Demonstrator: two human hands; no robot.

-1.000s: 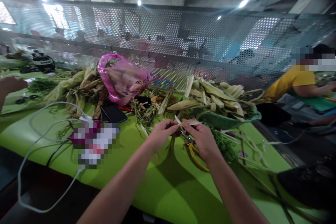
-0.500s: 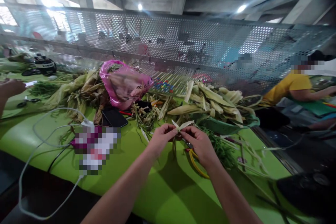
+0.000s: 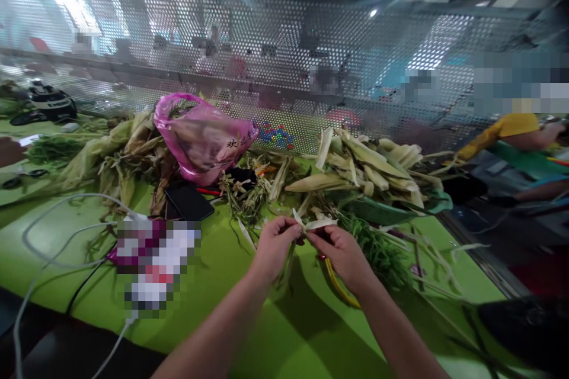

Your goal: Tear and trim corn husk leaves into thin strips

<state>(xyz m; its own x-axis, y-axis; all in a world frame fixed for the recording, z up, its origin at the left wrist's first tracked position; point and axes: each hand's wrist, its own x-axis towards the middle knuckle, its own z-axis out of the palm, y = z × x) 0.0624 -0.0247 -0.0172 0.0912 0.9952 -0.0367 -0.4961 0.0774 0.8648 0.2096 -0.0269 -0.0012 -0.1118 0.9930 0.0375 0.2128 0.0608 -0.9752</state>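
My left hand [image 3: 274,250] and my right hand [image 3: 345,253] meet above the green table, both closed in a pinch. Between their fingertips is a pale corn husk [image 3: 323,223], with one tip pointing up and a broader strip folded out over the right fingers. A thin stalk-like length [image 3: 287,266] hangs below the left fingers. Under my right hand lies a yellow looped handle [image 3: 338,285], the rest of that tool hidden. Just to the right are feathery green sprigs [image 3: 384,251].
Behind my hands, dry husks [image 3: 368,166] heap over a green basket [image 3: 377,208]. A pink plastic bag [image 3: 200,136], a black phone [image 3: 189,201] and a power strip with cables [image 3: 162,266] lie leftward. A perforated metal screen [image 3: 275,59] stands behind; someone in yellow [image 3: 518,125] sits right.
The view has tilted down slightly. Both hands still pinch the husk; its right strip now lies lower and broader over the right fingers.
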